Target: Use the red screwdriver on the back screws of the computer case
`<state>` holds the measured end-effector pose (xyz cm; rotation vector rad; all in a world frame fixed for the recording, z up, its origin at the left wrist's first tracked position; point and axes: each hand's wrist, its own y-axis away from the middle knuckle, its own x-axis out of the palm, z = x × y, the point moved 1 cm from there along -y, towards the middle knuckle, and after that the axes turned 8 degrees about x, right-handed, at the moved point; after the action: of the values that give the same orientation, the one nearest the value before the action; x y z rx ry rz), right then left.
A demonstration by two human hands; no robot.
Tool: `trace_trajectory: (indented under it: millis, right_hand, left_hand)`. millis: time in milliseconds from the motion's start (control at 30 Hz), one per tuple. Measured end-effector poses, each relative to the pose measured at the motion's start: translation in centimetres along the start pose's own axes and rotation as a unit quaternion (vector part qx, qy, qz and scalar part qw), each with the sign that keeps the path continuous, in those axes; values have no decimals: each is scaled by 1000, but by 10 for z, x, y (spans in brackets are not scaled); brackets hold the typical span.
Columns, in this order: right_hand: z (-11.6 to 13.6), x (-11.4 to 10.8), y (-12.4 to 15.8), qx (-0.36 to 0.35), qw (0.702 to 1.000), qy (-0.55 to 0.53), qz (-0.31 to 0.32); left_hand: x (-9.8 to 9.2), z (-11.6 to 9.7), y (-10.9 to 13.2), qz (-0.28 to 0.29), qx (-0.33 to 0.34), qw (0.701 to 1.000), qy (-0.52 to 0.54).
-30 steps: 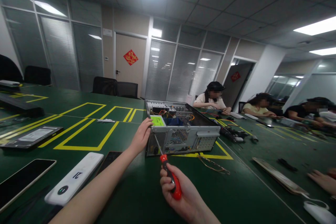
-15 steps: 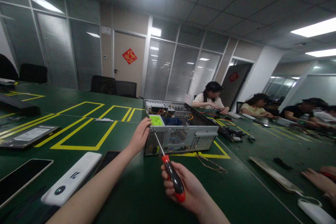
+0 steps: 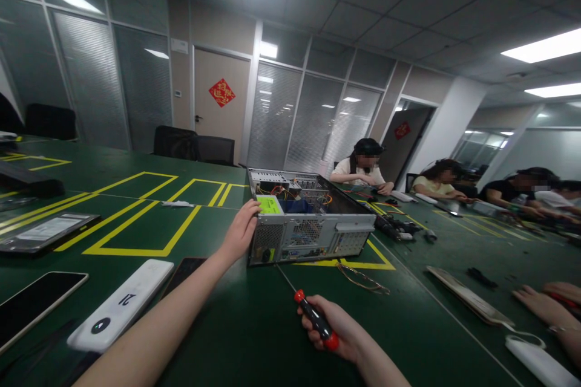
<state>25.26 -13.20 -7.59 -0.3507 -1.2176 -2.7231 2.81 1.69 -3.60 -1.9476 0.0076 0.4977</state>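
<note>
An open computer case (image 3: 313, 242) lies on the green table, with wires and a power supply bearing a yellow-green label (image 3: 269, 205) inside. My left hand (image 3: 240, 230) grips its near left corner, fingers over the top edge beside the label. My right hand (image 3: 333, 326) is closed around the red-and-black handle of a screwdriver (image 3: 315, 317). The long shaft points up and left, its tip in front of the case's lower edge; whether they touch I cannot tell.
Left of the case lie a white device marked 21 (image 3: 124, 302), a phone (image 3: 40, 302) and a hard drive (image 3: 49, 233). Right of it are loose cables (image 3: 363, 278) and a power strip (image 3: 467, 293). Co-workers sit along the right, one person's hands (image 3: 540, 305) close by.
My right hand has drawn the screwdriver down and to the right, so its tip left the upper part of the case's rear panel. My left hand stays on the corner.
</note>
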Motion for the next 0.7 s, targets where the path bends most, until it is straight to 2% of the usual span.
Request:
trace_trajectory:
  millis: [333,700]
  right_hand:
    - [2,-1,0,25,999,-9,-21]
    - [1,-1,1,28,999,-22,-15]
  left_hand:
    - [1,0,0,0,3,1000,-2]
    - [1,2,1,3,-3,1000,1]
